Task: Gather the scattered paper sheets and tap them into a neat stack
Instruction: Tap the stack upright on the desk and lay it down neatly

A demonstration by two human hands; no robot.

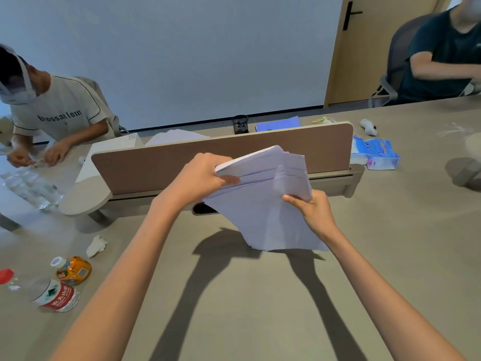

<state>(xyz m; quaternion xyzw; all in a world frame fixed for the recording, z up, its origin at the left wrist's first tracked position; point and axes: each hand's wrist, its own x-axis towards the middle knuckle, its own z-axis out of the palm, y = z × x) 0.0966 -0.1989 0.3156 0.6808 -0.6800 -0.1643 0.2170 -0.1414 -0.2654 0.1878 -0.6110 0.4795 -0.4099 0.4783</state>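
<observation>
Sheets (263,204) stand upright in an uneven, fanned stack in the middle of the table (234,308), just near of the divider (156,168). Left hand (205,178) grips their upper left corner, and right hand (312,209) pinches the right edge.

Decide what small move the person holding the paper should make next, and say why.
Probably tap the sheets on the table by their lower edge: the left hand and right hand hold them on edge, yet they are fanned, not flush.
</observation>
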